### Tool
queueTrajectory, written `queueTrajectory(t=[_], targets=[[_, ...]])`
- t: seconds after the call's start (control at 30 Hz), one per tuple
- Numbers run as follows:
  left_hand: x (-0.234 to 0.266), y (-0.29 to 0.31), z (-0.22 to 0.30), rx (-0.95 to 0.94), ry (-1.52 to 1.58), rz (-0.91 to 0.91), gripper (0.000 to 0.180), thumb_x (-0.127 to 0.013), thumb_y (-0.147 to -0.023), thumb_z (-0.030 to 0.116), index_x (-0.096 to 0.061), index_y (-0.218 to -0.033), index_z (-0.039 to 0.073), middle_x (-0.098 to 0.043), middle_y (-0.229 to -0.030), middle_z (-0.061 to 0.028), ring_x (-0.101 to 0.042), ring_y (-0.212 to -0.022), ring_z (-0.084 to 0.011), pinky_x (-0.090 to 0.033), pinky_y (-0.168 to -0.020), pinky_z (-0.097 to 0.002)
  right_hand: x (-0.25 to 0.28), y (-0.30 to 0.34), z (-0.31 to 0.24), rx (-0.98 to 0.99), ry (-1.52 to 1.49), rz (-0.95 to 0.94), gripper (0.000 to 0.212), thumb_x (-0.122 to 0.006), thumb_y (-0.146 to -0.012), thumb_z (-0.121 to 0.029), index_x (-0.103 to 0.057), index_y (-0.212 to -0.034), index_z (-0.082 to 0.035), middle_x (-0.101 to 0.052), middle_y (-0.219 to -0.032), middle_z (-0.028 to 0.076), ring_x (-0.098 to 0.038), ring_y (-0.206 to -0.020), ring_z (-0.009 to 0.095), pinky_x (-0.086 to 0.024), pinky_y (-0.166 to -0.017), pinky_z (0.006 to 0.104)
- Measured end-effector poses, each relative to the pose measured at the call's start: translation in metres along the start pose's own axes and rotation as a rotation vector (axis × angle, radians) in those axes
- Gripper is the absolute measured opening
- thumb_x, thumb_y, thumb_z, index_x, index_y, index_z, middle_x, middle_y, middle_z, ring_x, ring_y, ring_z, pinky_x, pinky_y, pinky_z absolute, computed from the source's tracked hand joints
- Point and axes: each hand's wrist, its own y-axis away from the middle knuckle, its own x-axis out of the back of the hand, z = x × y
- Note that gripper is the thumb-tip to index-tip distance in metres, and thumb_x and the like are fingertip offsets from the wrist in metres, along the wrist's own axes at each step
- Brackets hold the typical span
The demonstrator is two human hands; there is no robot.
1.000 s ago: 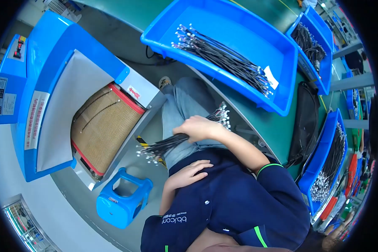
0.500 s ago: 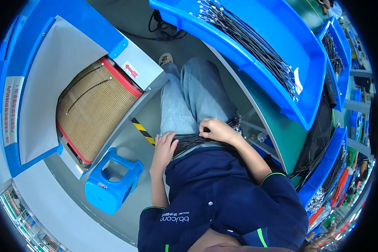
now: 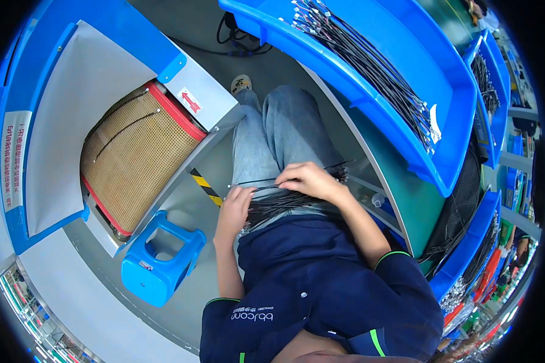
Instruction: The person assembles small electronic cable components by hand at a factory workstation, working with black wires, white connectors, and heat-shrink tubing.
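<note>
A bundle of thin black cables (image 3: 283,206) lies across my lap. Just above it, my left hand (image 3: 235,204) pinches a black cable near its left end. My right hand (image 3: 309,181) has its fingertips closed on the same stretch of cable (image 3: 264,188), by the middle of the lap. A second strand runs close by and passes under the right hand, and a cable end sticks out to the right beyond that hand. The fingertips cover the exact points of contact.
At left, a machine's brown mesh belt (image 3: 145,163) with red edges carries two black cables (image 3: 125,134). A blue stool (image 3: 145,275) stands below it. At upper right, a blue tray (image 3: 427,57) holds many black cables (image 3: 369,57); more blue bins (image 3: 460,266) line the right side.
Both hands have risen slightly off the bundle. Cable strands now stretch between them above the lap, where before the hands rested on the bundle.
</note>
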Motion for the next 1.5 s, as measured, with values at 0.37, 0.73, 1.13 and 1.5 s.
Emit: queueTrajectory(t=[0.37,0.73,1.13,1.5], targets=[[0.025,-0.014,0.024,-0.034,-0.07,0.228,0.018,-0.065,-0.081,0.008,-0.064,-0.098,0.001,-0.061,-0.084,-0.0118,-0.06,-0.074,-0.0271,-0.047,-0.066,-0.0337,-0.005,-0.029,-0.028,0.126,0.173,0.114,0.012,-0.069,-0.076,-0.011,-0.068,-0.087,-0.008,-0.065,-0.085,0.005,-0.063,-0.073,0.025,-0.051,-0.063,0.0324],[0.025,-0.018,0.039,-0.036,0.155,0.294,0.012,-0.069,-0.075,0.006,-0.068,-0.085,0.001,-0.066,-0.081,-0.0099,-0.061,-0.074,-0.0234,-0.048,-0.068,-0.0323,-0.003,-0.028,-0.035,0.275,0.19,0.144,0.009,-0.067,-0.077,-0.009,-0.067,-0.086,-0.008,-0.065,-0.085,0.004,-0.064,-0.074,0.022,-0.051,-0.062,0.0313],[0.023,-0.016,0.064,-0.316,-0.079,0.376,0.016,-0.069,-0.073,0.001,-0.066,-0.088,0.004,-0.066,-0.088,-0.0075,-0.062,-0.08,-0.0246,-0.049,-0.071,-0.0331,0.014,-0.01,-0.047,0.208,0.063,0.1,0.01,-0.066,-0.079,-0.011,-0.067,-0.087,-0.006,-0.065,-0.086,0.007,-0.064,-0.073,0.025,-0.051,-0.063,0.0319],[0.016,-0.014,0.074,-0.307,-0.001,0.39,0.016,-0.07,-0.067,-0.003,-0.064,-0.08,0.003,-0.065,-0.079,-0.0082,-0.062,-0.073,-0.0241,-0.05,-0.066,-0.0326,0.025,0.007,-0.046,0.168,-0.024,0.107,0.009,-0.067,-0.08,-0.008,-0.066,-0.087,-0.003,-0.063,-0.083,0.009,-0.062,-0.074,0.025,-0.05,-0.063,0.0314]])
